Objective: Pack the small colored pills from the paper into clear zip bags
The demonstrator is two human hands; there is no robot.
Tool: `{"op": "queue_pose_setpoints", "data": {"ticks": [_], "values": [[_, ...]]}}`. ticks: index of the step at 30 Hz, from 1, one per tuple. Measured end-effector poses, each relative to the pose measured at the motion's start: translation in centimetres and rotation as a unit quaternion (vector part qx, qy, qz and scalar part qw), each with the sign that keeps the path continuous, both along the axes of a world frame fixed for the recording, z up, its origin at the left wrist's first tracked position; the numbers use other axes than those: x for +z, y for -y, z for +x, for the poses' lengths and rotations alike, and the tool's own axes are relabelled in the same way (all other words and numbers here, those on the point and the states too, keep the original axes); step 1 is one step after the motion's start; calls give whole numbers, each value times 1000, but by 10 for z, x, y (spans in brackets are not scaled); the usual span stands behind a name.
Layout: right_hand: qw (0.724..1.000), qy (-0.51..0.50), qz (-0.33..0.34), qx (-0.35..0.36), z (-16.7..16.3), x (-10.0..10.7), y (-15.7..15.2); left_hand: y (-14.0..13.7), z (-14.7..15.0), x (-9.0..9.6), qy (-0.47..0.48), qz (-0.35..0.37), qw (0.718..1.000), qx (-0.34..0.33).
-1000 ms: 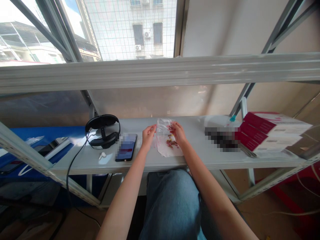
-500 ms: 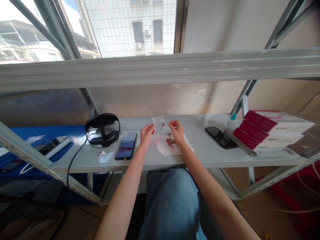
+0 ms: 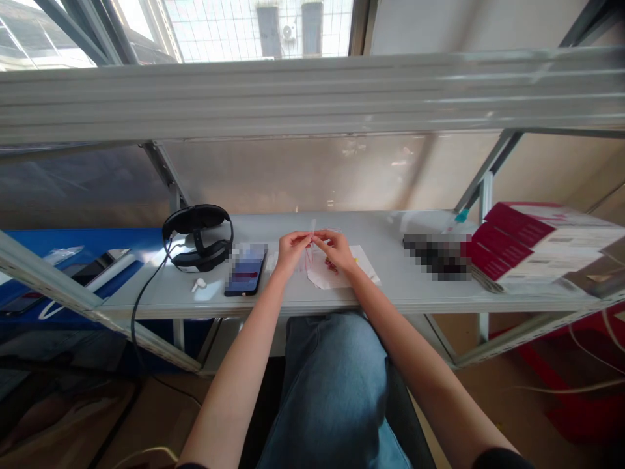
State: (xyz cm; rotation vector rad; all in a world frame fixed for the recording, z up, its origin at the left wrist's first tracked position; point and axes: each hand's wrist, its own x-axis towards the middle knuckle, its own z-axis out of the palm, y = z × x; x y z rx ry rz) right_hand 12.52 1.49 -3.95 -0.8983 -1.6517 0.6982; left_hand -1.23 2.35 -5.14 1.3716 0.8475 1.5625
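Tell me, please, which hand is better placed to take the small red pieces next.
Probably the right hand: it is nearer the small red pieces on the white paper; the left hand is farther left.

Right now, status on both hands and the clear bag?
Left hand pinching clear bag. Right hand touching it too, grip unclear. Reddish pieces on white sheet, partly hidden by right hand. Nothing seen blocking either hand.

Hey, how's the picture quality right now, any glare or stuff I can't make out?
In the head view, daylight washes out the window and a bright patch surrounds the small white object; also in the head view, pixelation hides part of the phone, and the clear bag at the fingers barely shows.
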Motion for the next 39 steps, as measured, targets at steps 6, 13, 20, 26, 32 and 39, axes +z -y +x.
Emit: {"op": "queue_pose_setpoints", "data": {"ticks": [6,13,20,26,32,39], "values": [[1000,27,-8,-12,1,-2,1,-1,2,-3,-49,28,998,38],[986,129,49,-94,2,-6,-1,3,4,0,-142,69,983,95],[957,205,68,-195,4,-6,2,5,3,2,-149,73,977,135],[960,131,58,-242,7,-2,3,5,3,2,-153,54,978,130],[990,-35,14,-137,7,3,1,2,0,0,-109,24,985,133],[994,-98,-44,-23,10,3,-2,-2,-2,-1,-32,-32,996,81]]}}
